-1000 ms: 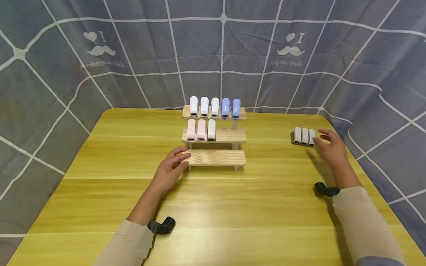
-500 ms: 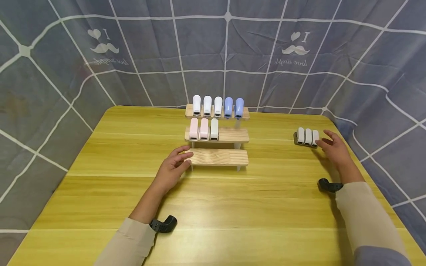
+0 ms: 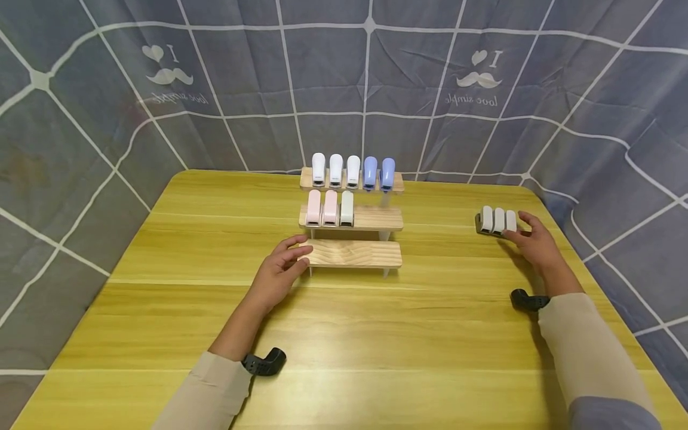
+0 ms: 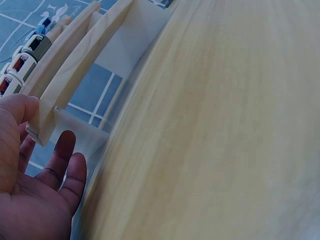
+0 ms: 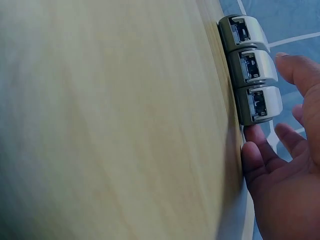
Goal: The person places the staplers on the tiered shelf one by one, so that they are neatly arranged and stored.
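Observation:
My left hand [image 3: 273,276] holds the left end of the bottom board [image 3: 355,254] of a three-tier wooden stand. In the left wrist view the thumb lies on the board's end [image 4: 45,117], with other fingers loosely spread below. Three small white staplers [image 3: 498,221] stand side by side at the table's right. My right hand [image 3: 534,243] is at the rightmost one, thumb and fingers apart around it. One fingertip touches or nearly touches the end stapler [image 5: 265,102] in the right wrist view, while the thumb stays off. That stapler's far side is hidden.
The middle board [image 3: 378,218] bears two pink staplers [image 3: 322,208] and a pale green one [image 3: 346,209] on its left part. On the top board stand three white staplers [image 3: 335,170] and two blue ones [image 3: 378,174]. A grey checked curtain [image 3: 333,71] hangs behind.
My right hand has come closer to the rightmost white stapler, its thumb shifting left to the stapler's front. My left hand stays at the bottom board. The head view has shifted slightly.

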`<state>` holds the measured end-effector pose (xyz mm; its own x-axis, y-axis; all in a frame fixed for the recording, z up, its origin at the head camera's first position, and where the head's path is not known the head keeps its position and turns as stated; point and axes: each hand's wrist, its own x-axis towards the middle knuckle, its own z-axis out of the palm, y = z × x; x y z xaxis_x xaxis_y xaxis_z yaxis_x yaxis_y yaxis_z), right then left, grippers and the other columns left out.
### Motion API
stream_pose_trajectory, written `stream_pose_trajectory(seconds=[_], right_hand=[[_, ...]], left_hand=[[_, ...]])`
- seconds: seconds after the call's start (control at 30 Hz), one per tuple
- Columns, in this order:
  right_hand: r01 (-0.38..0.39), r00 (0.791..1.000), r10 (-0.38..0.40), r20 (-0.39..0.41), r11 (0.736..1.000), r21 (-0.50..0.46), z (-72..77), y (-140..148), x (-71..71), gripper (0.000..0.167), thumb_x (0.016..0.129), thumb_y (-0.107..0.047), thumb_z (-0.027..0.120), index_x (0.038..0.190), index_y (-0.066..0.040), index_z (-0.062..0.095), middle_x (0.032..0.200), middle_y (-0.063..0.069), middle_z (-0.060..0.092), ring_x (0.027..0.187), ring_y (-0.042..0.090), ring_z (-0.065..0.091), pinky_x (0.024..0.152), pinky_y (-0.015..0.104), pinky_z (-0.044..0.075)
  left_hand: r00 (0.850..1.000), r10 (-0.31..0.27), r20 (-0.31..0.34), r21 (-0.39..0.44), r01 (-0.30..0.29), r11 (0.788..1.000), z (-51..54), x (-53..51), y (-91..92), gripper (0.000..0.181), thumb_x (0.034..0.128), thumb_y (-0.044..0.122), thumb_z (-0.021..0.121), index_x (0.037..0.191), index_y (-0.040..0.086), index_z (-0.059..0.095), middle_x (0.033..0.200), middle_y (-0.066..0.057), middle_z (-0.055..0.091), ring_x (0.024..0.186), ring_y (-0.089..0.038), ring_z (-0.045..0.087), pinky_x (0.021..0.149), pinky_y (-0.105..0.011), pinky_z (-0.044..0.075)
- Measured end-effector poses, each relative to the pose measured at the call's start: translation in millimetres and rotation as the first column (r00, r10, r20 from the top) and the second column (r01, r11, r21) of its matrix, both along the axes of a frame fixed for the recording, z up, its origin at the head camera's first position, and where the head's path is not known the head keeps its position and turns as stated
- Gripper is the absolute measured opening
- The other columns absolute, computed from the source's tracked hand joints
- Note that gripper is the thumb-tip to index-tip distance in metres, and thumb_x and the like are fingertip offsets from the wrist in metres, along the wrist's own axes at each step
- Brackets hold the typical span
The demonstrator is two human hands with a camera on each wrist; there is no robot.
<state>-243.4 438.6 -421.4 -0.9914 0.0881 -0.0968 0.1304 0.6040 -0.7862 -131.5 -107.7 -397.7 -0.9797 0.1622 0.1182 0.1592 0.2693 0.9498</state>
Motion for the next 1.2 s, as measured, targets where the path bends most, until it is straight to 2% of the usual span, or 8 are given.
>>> stream_pose_trajectory(seconds=[0.13,0.23,0.33,0.5,0.67,0.77,1.07,1.2], right_hand=[[-0.034,0.999,0.034,-0.005,0.999,0.014,0.0,-2,0.3,0.084,0.101,-0.038,0.056,0.16,-0.006,0.004,0.162,0.024,0.005,0.138,0.052,0.027,0.095,0.048,0.04],[-0.05,0.999,0.05,-0.008,0.998,0.032,0.2,-4,0.1,0.084,0.101,-0.037,0.056,0.16,-0.006,0.004,0.162,0.025,0.006,0.137,0.052,0.03,0.089,0.037,0.043],[-0.057,0.998,0.057,-0.007,0.998,0.035,-0.1,-5,-0.3,0.084,0.101,-0.035,0.057,0.16,-0.007,0.003,0.162,0.024,0.006,0.136,0.051,0.031,0.082,0.024,0.041],[-0.068,0.998,0.068,0.004,0.997,0.032,-1.6,-6,-0.7,0.086,0.101,-0.034,0.058,0.16,-0.006,0.002,0.163,0.023,0.004,0.136,0.05,0.031,0.08,0.019,0.04],[-0.076,0.997,0.076,-0.018,0.997,0.017,-3.5,-8,-1.5,0.083,0.101,-0.029,0.059,0.158,0.0,0.006,0.157,0.031,0.017,0.132,0.047,0.035,0.072,0.009,0.039],[-0.077,0.997,0.078,-0.027,0.997,0.021,-3.9,-10,-1.7,0.082,0.101,-0.027,0.059,0.157,0.002,0.008,0.153,0.035,0.023,0.13,0.047,0.036,0.07,0.007,0.039],[-0.092,0.994,0.095,-0.049,0.994,0.063,-6.1,-12,-1.5,0.081,0.101,-0.024,0.06,0.156,0.005,0.009,0.147,0.038,0.03,0.124,0.047,0.039,0.068,0.007,0.039],[-0.101,0.993,0.107,-0.051,0.99,0.099,-5.8,-14,-0.8,0.083,0.099,-0.022,0.062,0.156,0.006,0.009,0.143,0.036,0.032,0.12,0.045,0.042,0.068,0.007,0.037]], left_hand=[[1.0,-0.003,-0.005,0.004,0.003,1.0,0.5,0.3,0.2,0.031,0.0998,0.003,0.058,0.127,-0.011,0.061,0.149,-0.017,0.043,0.134,-0.032,0.044,0.103,-0.045,0.039],[1.0,-0.003,-0.009,0.006,0.003,1.0,0.2,0.1,0.4,0.031,0.0999,0.003,0.058,0.127,-0.011,0.061,0.149,-0.018,0.043,0.134,-0.033,0.043,0.103,-0.047,0.038],[1.0,-0.001,-0.007,0.006,0.001,1.0,0.1,0.1,0.6,0.031,0.1,0.003,0.057,0.127,-0.011,0.061,0.149,-0.019,0.043,0.135,-0.033,0.043,0.104,-0.048,0.037],[1.0,-0.004,-0.003,0.005,0.004,1.0,0.3,0.3,0.3,0.031,0.1002,0.003,0.057,0.127,-0.011,0.061,0.149,-0.019,0.043,0.135,-0.033,0.042,0.105,-0.048,0.037],[1.0,-0.002,0.001,-0.009,0.002,1.0,1.0,0.4,-0.2,0.031,0.1003,0.004,0.057,0.127,-0.01,0.061,0.149,-0.017,0.044,0.135,-0.031,0.043,0.102,-0.039,0.039],[1.0,0.001,0.007,-0.016,-0.001,1.0,1.2,0.5,-0.5,0.031,0.1005,0.005,0.057,0.128,-0.01,0.062,0.149,-0.015,0.044,0.134,-0.03,0.044,0.1,-0.033,0.04],[1.0,0.002,0.005,-0.013,-0.002,1.0,-0.7,0.0,-1.2,0.031,0.1004,0.005,0.058,0.127,-0.009,0.062,0.149,-0.015,0.044,0.134,-0.029,0.044,0.097,-0.027,0.04],[1.0,0.002,0.008,-0.01,-0.002,1.0,-1.7,-0.4,-1.0,0.031,0.1005,0.005,0.058,0.127,-0.009,0.062,0.148,-0.014,0.045,0.134,-0.029,0.043,0.101,-0.034,0.039]])
